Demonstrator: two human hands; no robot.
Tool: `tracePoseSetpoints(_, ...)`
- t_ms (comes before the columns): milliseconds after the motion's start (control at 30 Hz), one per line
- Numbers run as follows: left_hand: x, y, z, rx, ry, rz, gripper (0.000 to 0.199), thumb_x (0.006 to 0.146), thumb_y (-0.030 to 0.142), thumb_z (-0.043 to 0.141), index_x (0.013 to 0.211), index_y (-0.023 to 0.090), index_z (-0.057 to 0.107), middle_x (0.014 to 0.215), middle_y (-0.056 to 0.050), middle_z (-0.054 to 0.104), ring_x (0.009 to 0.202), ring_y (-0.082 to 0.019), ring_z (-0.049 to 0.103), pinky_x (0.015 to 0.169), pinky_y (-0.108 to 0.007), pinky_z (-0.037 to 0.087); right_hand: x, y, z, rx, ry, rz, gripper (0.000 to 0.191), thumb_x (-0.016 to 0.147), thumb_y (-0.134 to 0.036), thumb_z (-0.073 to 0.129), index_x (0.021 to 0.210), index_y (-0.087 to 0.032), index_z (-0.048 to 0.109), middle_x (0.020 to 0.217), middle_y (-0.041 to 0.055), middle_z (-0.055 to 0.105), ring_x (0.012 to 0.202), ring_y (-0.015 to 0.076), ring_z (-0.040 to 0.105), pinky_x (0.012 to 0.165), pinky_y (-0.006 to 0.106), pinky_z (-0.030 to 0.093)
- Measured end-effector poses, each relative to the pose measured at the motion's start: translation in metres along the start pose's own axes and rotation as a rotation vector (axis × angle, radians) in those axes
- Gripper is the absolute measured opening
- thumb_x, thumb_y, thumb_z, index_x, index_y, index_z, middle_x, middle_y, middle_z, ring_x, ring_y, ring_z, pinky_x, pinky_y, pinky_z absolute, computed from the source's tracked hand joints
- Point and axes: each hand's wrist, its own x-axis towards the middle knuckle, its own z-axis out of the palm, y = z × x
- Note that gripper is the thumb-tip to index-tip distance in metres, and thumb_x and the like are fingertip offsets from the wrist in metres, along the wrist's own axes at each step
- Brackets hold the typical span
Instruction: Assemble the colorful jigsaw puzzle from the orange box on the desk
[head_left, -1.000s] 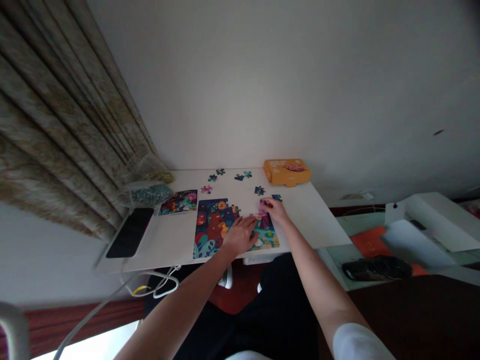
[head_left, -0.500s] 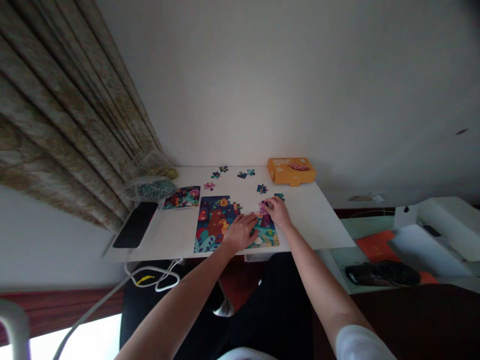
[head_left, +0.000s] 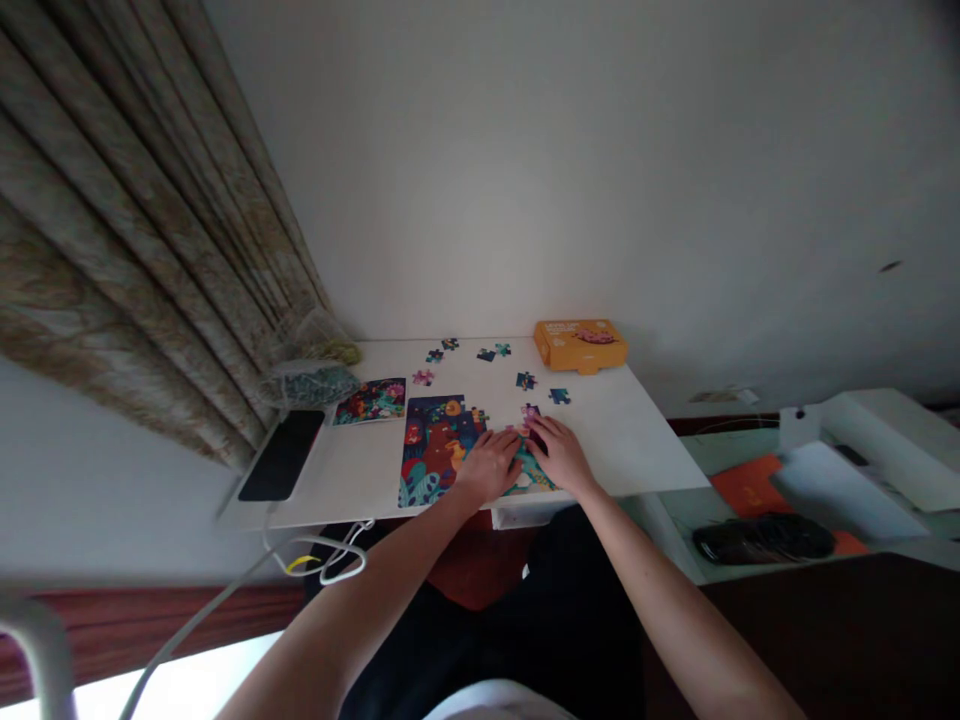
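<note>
A partly joined jigsaw puzzle [head_left: 431, 450] with a bear and leaves lies near the front edge of the white table. My left hand [head_left: 489, 466] rests flat on its middle, fingers stretched out and slightly apart. Beside it my right hand [head_left: 561, 455] lies on the puzzle's right part, fingers extended over a purple-and-pink puzzle piece [head_left: 530, 412] at the upper edge. Both hands hide much of the right half. Loose puzzle pieces lie beyond, among them a dark blue one [head_left: 526, 381], a teal one [head_left: 559, 396] and a pink one [head_left: 424, 377].
A picture card [head_left: 371, 400] lies left of the puzzle, by a black phone [head_left: 281, 458] and a clear plastic bag [head_left: 311, 380]. An orange box [head_left: 580, 345] stands at the back right. White cables [head_left: 341, 560] hang below the table's left front edge.
My right hand has come down and nearer to me, from pinching at the pink piece to lying across the puzzle beside my left hand. The left hand stays on the puzzle. The view has shifted slightly.
</note>
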Motion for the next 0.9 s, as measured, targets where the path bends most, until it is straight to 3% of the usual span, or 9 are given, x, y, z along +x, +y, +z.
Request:
tracePoseSetpoints(133, 0.001, 0.001, -0.002, -0.007, -0.024, 0.005, 0.041, 0.103, 0.031, 0.047, 0.141, 0.021, 0.061, 0.149, -0.01, 0.061, 0.142, -0.024, 0.053, 0.122, -0.05, 0.037, 0.003, -0.004, -0.001, -0.033, 0.008, -0.001, 0.039, 0.1, -0.033, 0.056, 0.136, -0.024, 0.068, 0.143, 0.011, 0.066, 0.132, 0.0331, 0.057, 0.11, 0.053, 0.046)
tracePoseSetpoints(233, 0.009, -0.008, -0.013, -0.027, -0.007, -0.028, 0.037, 0.105, 0.032, 0.044, 0.133, 0.024, 0.066, 0.145, -0.009, 0.064, 0.137, -0.024, 0.057, 0.125, -0.047, 0.033, 0.004, -0.005, -0.002, -0.034, 0.017, -0.004, 0.038, 0.099, -0.034, 0.057, 0.134, -0.023, 0.069, 0.142, 0.0119, 0.066, 0.13, 0.0332, 0.058, 0.109, 0.053, 0.046)
tracePoseSetpoints(333, 0.023, -0.037, -0.033, 0.013, 0.066, -0.217, 0.032, 0.102, 0.029, 0.049, 0.125, 0.024, 0.07, 0.145, -0.007, 0.064, 0.135, -0.024, 0.057, 0.125, -0.041, 0.032, 0.004, -0.005, -0.002, -0.033, 0.018, -0.006, 0.038, 0.099, -0.036, 0.057, 0.132, -0.022, 0.069, 0.141, 0.0117, 0.066, 0.13, 0.0327, 0.058, 0.11, 0.051, 0.046)
tracePoseSetpoints(467, 0.041, -0.097, -0.061, 0.1, 0.167, -0.51, 0.038, 0.097, 0.021, 0.048, 0.131, 0.014, 0.063, 0.148, -0.02, 0.057, 0.14, -0.036, 0.05, 0.12, -0.055, 0.034, 0.004, -0.003, -0.001, -0.023, 0.017, -0.008, 0.037, 0.099, -0.036, 0.057, 0.131, -0.024, 0.07, 0.141, 0.011, 0.067, 0.13, 0.0327, 0.058, 0.11, 0.052, 0.045)
tracePoseSetpoints(567, 0.047, -0.131, -0.074, 0.23, 0.122, -0.797, 0.038, 0.096, 0.03, 0.051, 0.13, 0.015, 0.06, 0.141, -0.022, 0.06, 0.132, -0.038, 0.054, 0.11, -0.053, 0.041, 0.004, -0.004, -0.002, -0.013, 0.015, -0.002, 0.037, 0.099, -0.037, 0.058, 0.132, -0.025, 0.07, 0.142, 0.0105, 0.066, 0.13, 0.0324, 0.058, 0.11, 0.052, 0.045)
tracePoseSetpoints(767, 0.057, -0.157, -0.081, 0.284, -0.013, -0.866, 0.037, 0.101, 0.034, 0.043, 0.125, 0.012, 0.061, 0.13, -0.026, 0.065, 0.126, -0.04, 0.057, 0.105, -0.056, 0.041, 0.005, -0.009, -0.007, -0.007, 0.002, 0.027, 0.036, 0.098, -0.036, 0.059, 0.131, -0.024, 0.07, 0.142, 0.0113, 0.066, 0.13, 0.0334, 0.057, 0.11, 0.053, 0.044)
tracePoseSetpoints(900, 0.066, -0.17, -0.085, 0.16, 0.008, -0.961, 0.041, 0.093, 0.041, 0.058, 0.125, 0.015, 0.061, 0.129, -0.025, 0.063, 0.123, -0.043, 0.058, 0.102, -0.058, 0.043, 0.005, -0.011, -0.009, 0.007, 0.006, 0.015, 0.037, 0.098, -0.036, 0.058, 0.132, -0.025, 0.069, 0.139, 0.0117, 0.067, 0.13, 0.033, 0.057, 0.109, 0.053, 0.044)
